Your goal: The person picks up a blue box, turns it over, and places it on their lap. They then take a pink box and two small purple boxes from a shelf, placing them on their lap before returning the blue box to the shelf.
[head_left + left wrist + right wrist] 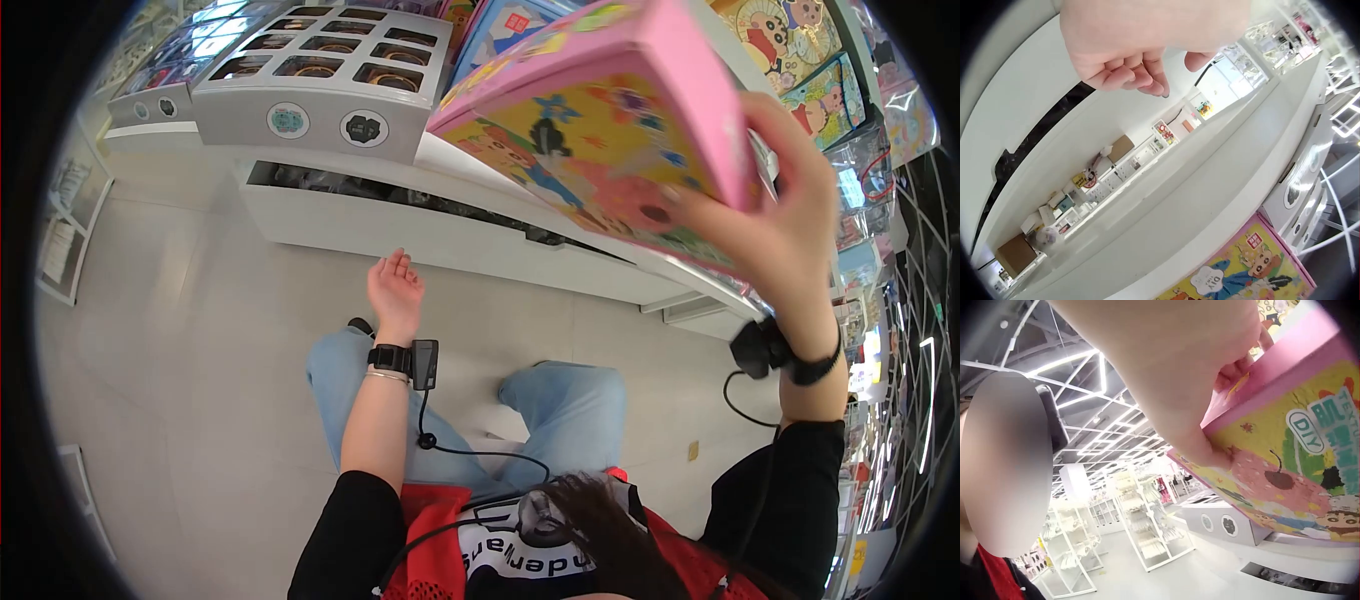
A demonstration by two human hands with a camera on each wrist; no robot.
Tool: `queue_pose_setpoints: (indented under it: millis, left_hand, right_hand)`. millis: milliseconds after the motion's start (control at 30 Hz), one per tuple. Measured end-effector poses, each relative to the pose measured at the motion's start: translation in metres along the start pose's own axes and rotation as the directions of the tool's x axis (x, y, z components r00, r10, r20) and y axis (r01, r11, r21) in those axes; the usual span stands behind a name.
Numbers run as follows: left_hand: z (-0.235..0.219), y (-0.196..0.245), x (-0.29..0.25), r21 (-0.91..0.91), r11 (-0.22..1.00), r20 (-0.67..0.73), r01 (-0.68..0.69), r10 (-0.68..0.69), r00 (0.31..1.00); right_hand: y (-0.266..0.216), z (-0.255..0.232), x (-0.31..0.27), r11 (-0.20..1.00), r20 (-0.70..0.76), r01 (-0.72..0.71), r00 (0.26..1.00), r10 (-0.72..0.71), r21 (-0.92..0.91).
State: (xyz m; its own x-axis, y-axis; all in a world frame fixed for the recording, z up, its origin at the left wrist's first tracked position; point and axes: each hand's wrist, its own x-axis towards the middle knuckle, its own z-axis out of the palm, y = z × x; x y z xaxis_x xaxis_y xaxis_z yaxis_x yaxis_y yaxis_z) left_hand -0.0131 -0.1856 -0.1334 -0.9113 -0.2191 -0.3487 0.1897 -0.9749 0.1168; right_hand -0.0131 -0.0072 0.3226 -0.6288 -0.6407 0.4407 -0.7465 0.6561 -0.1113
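Note:
My right hand (790, 215) grips a pink-edged cardboard box (610, 140) by one end, thumb on its printed yellow front and fingers over the pink side. The box is tilted, held up above the edge of a white counter. Cartoon figures and the letters DIY show on its face in the right wrist view. Lower down, in front of the counter, my left hand (397, 292) hangs palm up with its fingers loosely curled and nothing in it. The left wrist view shows this hand (1147, 37) near the top, apart from the box (1235, 272).
A grey display box (235, 115) with round windowed items stands on the counter at the left. Below it a white drawer front (400, 225) shows a dark gap along its top. Cartoon-printed packs (770, 40) line the right side. A white rack (1138, 519) stands on the floor.

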Motion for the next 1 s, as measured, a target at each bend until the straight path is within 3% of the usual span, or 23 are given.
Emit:
queue_pose_setpoints:
  millis: [100,167,233,333,367,400,500,700,867,1000]
  left_hand:
    - [-0.012,-0.002,0.007,0.012,1.000,0.060,0.013,-0.014,0.998]
    - [-0.006,-0.005,0.004,0.027,0.999,0.018,-0.021,0.021,1.000]
    - [0.011,-0.015,-0.004,0.067,0.986,-0.029,-0.156,0.158,0.987]
    - [-0.009,-0.007,0.014,0.019,0.997,0.023,-0.071,0.070,0.997]
    - [-0.013,-0.001,0.015,0.031,0.999,-0.003,-0.007,0.007,1.000]
    - [-0.017,-0.002,0.015,0.039,0.999,-0.016,0.000,0.001,1.000]
    - [-0.006,0.001,0.005,-0.013,1.000,-0.005,-0.028,0.028,1.000]
    - [-0.004,-0.002,0.004,0.011,1.000,-0.017,-0.017,0.017,1.000]
    - [-0.005,-0.002,0.004,0.020,1.000,-0.014,0.005,-0.004,1.000]
    - [-0.006,-0.003,0.005,0.012,1.000,0.004,0.010,-0.010,1.000]
  right_hand:
    - [0.005,-0.024,-0.033,0.985,-0.046,0.159,0.987,-0.157,0.061]
    - [0.002,-0.028,-0.055,0.988,-0.052,0.122,0.992,-0.118,0.099]
    - [0.001,-0.027,-0.076,0.979,0.053,-0.062,0.997,0.052,0.197]
    - [0.004,-0.022,-0.099,0.885,0.243,-0.346,0.929,0.278,0.310]
    - [0.018,-0.014,-0.106,0.910,0.247,-0.266,0.950,0.191,0.320]
    - [0.027,-0.002,-0.113,0.906,0.241,-0.255,0.954,0.179,0.337]
    - [0.053,0.035,-0.144,0.847,0.290,-0.398,0.907,0.306,0.353]
    - [0.100,0.131,-0.187,0.862,0.316,-0.488,0.846,0.430,0.135]
    - [0.136,0.238,-0.212,0.873,0.390,-0.444,0.781,0.488,-0.204]
    - [0.165,0.323,-0.235,0.886,0.493,-0.400,0.736,0.464,-0.237]
